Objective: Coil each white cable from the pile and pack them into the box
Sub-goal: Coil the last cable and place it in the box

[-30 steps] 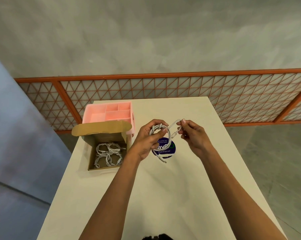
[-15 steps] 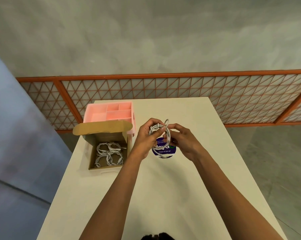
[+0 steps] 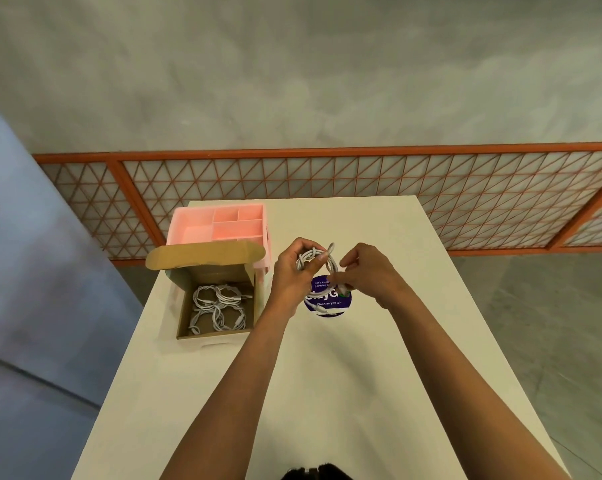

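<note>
Though mid-table, hands round cable

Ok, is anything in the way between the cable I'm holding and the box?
Nothing visible. The cable, gripped in the left hand and pinched by the right hand, hangs above the table just right of the box. The box is open, its flap folded back, with coils already inside.

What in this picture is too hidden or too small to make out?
Head view:
- Sticker: its words are partly covered by the left hand, the right hand and the white cable they hold.
- Coiled cables in the box: small and overlapping, so no sure count.
- Pink tray: its near part is hidden behind the box's flap.
</note>
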